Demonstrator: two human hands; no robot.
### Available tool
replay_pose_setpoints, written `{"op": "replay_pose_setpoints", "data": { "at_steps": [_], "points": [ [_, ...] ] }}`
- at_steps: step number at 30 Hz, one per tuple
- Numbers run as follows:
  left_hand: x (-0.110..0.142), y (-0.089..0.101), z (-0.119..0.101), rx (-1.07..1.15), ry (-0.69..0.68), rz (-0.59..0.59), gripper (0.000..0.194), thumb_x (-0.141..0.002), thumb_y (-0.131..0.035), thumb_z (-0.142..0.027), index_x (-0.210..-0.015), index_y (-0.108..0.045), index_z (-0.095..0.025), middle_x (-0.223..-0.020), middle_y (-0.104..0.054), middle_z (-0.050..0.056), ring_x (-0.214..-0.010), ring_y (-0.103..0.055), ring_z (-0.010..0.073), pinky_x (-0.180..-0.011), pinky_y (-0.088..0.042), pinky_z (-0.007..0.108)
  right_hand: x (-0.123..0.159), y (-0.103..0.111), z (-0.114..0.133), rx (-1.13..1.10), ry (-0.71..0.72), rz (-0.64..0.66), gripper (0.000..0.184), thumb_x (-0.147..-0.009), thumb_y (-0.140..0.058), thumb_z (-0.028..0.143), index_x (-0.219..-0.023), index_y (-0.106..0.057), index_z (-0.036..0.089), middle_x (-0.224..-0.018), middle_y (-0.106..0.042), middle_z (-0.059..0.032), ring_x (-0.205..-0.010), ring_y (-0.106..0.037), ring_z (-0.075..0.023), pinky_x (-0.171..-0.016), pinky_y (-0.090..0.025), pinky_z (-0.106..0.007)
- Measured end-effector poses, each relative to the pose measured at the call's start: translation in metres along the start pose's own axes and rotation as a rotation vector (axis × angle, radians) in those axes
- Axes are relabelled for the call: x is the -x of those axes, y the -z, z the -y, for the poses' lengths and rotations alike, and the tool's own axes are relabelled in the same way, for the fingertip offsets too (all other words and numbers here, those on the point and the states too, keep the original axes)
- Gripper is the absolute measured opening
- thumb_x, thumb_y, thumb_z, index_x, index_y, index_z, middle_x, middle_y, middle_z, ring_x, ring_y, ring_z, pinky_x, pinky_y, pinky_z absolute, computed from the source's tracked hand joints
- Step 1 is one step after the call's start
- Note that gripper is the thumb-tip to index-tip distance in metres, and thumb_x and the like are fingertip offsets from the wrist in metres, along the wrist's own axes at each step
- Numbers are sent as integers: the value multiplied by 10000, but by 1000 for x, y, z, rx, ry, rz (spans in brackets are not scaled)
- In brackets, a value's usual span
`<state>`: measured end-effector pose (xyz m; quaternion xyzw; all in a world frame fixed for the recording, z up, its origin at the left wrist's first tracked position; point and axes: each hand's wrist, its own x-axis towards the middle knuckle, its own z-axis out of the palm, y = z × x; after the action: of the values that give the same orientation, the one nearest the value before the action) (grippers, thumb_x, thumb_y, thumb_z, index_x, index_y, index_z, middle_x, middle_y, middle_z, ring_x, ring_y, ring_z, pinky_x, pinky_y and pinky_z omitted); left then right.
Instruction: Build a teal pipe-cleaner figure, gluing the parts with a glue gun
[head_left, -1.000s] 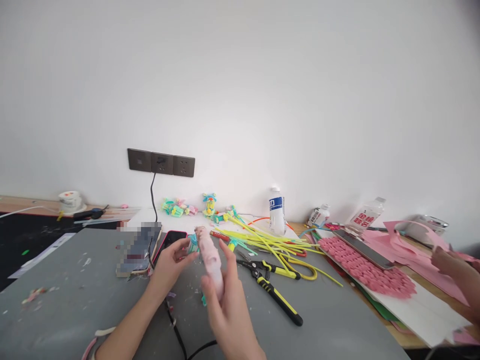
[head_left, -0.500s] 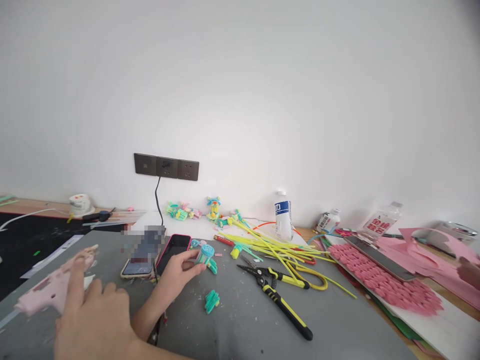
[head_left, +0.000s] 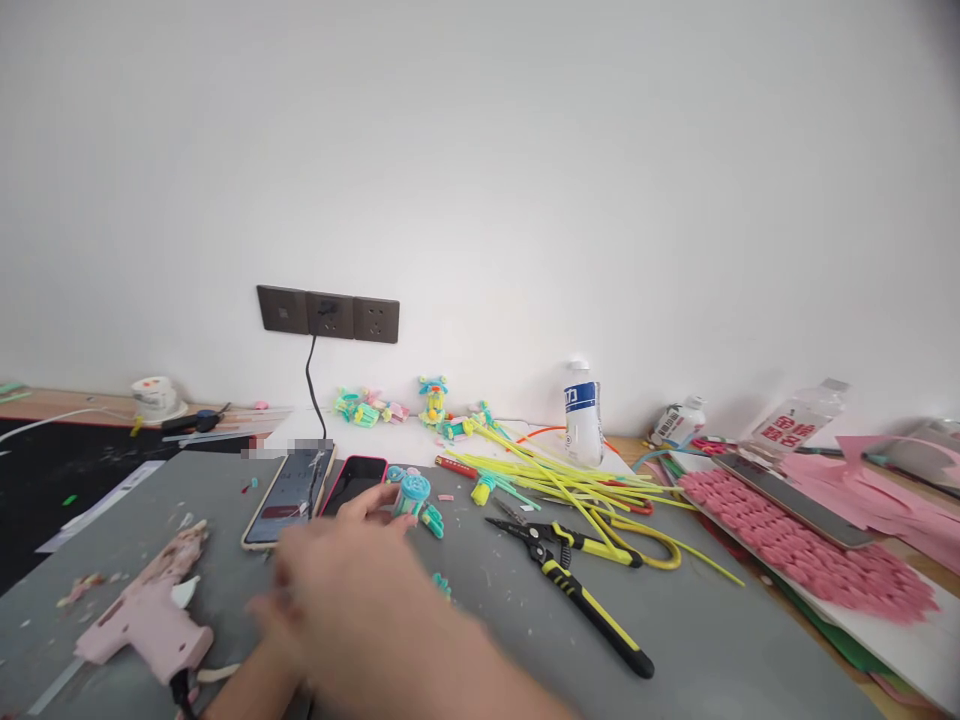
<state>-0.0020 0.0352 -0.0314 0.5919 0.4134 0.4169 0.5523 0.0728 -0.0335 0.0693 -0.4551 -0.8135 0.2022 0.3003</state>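
Note:
My left hand (head_left: 375,503) pinches a small blue pipe-cleaner cylinder (head_left: 414,490) with a coiled top, just above the grey mat. Across my left forearm reaches my right hand (head_left: 322,580), smeared by motion, so its fingers are unclear. A pink hot glue gun (head_left: 150,615) lies on its side at the left, apart from both hands. Right beside the cylinder is a teal folded piece (head_left: 433,521). Another teal piece (head_left: 442,584) is mostly hidden behind my right hand.
Black-and-yellow wire pliers (head_left: 570,590) and a bundle of yellow pipe cleaners (head_left: 555,480) lie to the right. Two phones (head_left: 289,495) sit behind my hands. Small pipe-cleaner figures (head_left: 433,402) and a bottle (head_left: 583,420) stand near the wall. Pink braided material (head_left: 810,550) is far right.
My right hand has left the glue gun and swung right, over my left forearm. It now covers much of one teal piece. My left hand keeps its pinch on the cylinder. The view has shifted slightly.

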Motion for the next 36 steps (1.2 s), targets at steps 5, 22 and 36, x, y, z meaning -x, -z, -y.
{"op": "replay_pose_setpoints", "data": {
  "at_steps": [5,22,36],
  "points": [
    [2,-1,-4,-20,-48,-50,363,-746,-757,-434,-1002,-690,-185,-1047,-750,97,-910,-712,282,-750,-583,350,11,88,-82,237,-444,-83,131,-875,-617,186,-750,-655,198,-740,-692,-57,-689,-631,-208,-624,-409,-301],
    [8,-4,-13,-70,-17,-15,400,-753,-751,-472,-1042,-703,-199,-1084,-736,110,-929,-695,271,-776,-584,334,24,95,-180,142,-802,-12,324,-868,-639,360,-1125,-603,166,-876,-686,-53,-757,-633,-194,-617,-418,-265],
    [11,-6,-16,-39,-10,61,375,-779,-739,-410,-1080,-687,-191,-1109,-724,124,-981,-684,273,-810,-580,336,19,89,-172,-1006,-374,-112,413,-671,-862,458,-922,-678,186,-683,-580,47,-549,-455,-86,-565,-387,-233]
  ]
}}
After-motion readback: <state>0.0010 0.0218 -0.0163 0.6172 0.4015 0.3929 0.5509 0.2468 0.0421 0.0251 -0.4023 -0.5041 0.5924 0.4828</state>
